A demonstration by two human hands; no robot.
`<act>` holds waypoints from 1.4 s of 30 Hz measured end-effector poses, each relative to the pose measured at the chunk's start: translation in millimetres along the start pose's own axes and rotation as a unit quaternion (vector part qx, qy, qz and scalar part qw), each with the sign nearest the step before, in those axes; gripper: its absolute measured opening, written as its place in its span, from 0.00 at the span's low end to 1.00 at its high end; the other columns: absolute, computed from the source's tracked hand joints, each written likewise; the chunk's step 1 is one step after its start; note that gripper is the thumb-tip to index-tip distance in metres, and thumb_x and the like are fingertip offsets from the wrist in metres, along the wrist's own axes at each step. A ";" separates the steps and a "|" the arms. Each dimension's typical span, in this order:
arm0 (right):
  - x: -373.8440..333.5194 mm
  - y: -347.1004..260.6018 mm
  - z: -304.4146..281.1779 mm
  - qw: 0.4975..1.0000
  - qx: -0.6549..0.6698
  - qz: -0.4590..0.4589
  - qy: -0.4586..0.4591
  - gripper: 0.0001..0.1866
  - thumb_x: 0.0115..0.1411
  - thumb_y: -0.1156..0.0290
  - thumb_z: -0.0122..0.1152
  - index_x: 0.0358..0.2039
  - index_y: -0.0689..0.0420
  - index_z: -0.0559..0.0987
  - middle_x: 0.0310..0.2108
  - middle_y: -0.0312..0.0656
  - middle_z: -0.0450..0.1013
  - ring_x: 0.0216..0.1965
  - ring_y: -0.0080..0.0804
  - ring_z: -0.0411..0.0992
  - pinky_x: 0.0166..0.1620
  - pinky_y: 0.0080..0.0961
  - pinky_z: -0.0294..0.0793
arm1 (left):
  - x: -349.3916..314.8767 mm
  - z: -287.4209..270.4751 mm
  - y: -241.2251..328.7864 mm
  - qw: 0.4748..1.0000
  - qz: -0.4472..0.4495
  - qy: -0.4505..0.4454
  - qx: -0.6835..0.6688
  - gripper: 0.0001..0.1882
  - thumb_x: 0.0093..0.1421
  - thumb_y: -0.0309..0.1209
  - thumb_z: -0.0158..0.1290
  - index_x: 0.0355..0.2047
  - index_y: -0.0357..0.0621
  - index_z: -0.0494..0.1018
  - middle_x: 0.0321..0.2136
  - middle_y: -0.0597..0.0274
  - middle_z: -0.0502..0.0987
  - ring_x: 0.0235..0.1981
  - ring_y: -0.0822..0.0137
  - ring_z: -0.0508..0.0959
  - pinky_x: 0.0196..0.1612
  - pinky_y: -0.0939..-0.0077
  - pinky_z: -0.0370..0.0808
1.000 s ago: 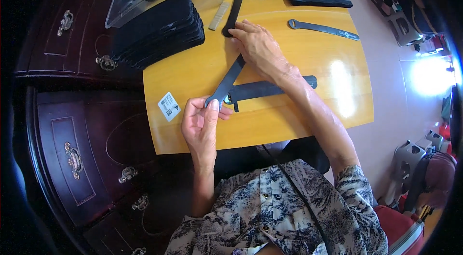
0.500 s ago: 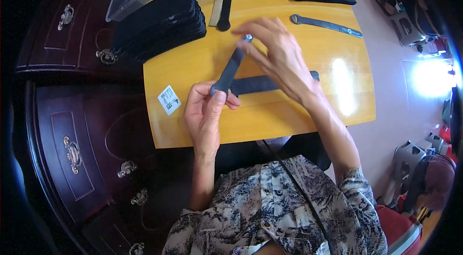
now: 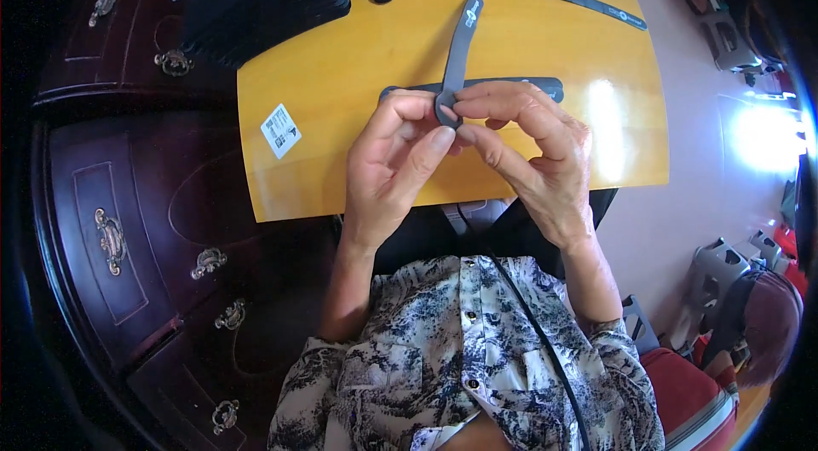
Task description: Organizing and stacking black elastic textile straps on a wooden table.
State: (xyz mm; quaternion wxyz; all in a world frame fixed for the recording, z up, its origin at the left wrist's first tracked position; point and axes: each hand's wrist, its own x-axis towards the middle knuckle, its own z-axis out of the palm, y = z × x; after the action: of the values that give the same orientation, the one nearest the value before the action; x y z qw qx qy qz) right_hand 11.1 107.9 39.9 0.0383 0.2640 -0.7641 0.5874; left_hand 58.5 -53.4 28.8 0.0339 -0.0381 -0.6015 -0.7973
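Shirt (image 3: 443,357): mottled black/white | sleeves (image 3: 613,349): short | buttons (image 3: 471,315): round | cable (image 3: 535,323): black | trousers (image 3: 396,251): dark, apparently

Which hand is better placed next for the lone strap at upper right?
Probably the right hand: it's nearer the lone strap. Both it and the left hand are at the held strap.

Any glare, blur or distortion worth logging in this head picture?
Head view: glare streaks the table at right, and a patch farther right is blown out; same head view: fisheye bows table edges, corners go black; left hand, right hand and held strap look fairly sharp.
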 end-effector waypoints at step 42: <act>-12.4 0.6 -33.5 0.997 -0.011 0.060 -0.040 0.06 0.57 0.75 0.62 0.35 0.62 0.80 0.29 0.42 0.78 0.28 0.27 0.78 0.34 0.21 0.79 | 16.7 11.1 -1.5 0.965 0.029 -0.057 0.254 0.07 0.56 0.20 0.57 0.35 0.36 0.71 0.33 0.58 0.74 0.32 0.67 0.78 0.35 0.76 0.75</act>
State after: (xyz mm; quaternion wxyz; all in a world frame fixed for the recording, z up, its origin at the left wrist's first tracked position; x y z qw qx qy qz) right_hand 13.0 143.2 45.1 -0.0247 0.2409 -0.7857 0.5692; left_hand 42.0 -42.4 32.1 0.0316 -0.0911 -0.7840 -0.6132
